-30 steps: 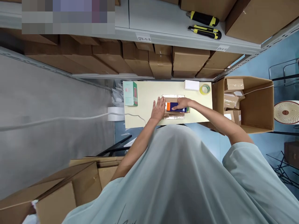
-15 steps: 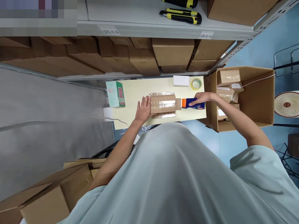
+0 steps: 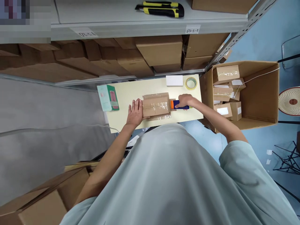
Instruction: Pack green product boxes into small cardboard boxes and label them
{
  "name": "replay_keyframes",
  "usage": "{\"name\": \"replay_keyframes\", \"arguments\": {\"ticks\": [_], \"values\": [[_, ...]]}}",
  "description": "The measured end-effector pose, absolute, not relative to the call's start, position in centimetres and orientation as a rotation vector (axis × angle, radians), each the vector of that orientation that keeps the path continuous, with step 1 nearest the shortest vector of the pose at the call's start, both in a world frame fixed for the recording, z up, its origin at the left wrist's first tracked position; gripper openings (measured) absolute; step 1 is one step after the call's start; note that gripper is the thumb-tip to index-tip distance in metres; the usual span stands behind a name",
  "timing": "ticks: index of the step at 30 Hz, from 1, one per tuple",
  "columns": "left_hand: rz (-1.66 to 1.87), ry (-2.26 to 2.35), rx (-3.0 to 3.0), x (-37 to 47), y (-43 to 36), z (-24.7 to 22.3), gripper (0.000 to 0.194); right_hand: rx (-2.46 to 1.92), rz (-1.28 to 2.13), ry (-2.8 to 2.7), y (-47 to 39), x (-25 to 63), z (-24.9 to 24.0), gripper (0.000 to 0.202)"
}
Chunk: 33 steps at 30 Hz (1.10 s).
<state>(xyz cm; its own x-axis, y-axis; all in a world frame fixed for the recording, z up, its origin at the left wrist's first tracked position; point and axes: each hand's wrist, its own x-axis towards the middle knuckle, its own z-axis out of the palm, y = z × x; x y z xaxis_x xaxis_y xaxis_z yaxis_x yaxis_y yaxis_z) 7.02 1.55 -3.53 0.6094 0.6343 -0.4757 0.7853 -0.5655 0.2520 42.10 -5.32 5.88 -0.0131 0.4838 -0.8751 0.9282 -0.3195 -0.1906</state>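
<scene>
Head: left hand [image 3: 135, 116] flat against carton [image 3: 156, 105], right hand [image 3: 185, 99] around blue item [image 3: 182, 106]

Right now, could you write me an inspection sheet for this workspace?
Surface: pale yellow tabletop.
Job's things: taped brown box; blue object with an orange end, at its right.
Clutter: green-and-white box at left; white box and tape roll along the far edge.
Hands: left hand against the taped brown box; right hand gripping the blue object.
Cables: pale cable, left; thin white cord, right.
Surroundings: gray shelf of cartons beyond; large open carton, right.
</scene>
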Motion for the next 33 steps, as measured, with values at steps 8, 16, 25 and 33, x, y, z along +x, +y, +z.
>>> {"name": "replay_keyframes", "arguments": {"ticks": [8, 16, 25, 33], "values": [[-0.459, 1.154, 2.4, 7.6, 1.1, -2.8, 0.131, 2.025, -1.07, 1.488, -6.2, 37.4, 4.0, 0.032], [-0.36, 1.131, 2.336, 8.4, 0.7, -1.9, 0.147, 2.19, -0.984, 1.331, -10.4, 37.8, 5.7, 0.037], [0.287, 0.831, 2.035, 16.0, 1.8, 2.0, 0.143, 2.338, -0.724, 1.523, -7.4, 35.3, 14.4, 0.058], [0.643, 0.781, 2.033, 15.7, 11.5, 10.0, 0.145, 2.344, -0.388, 1.845, 2.7, 33.6, 20.3, 0.068]]}}
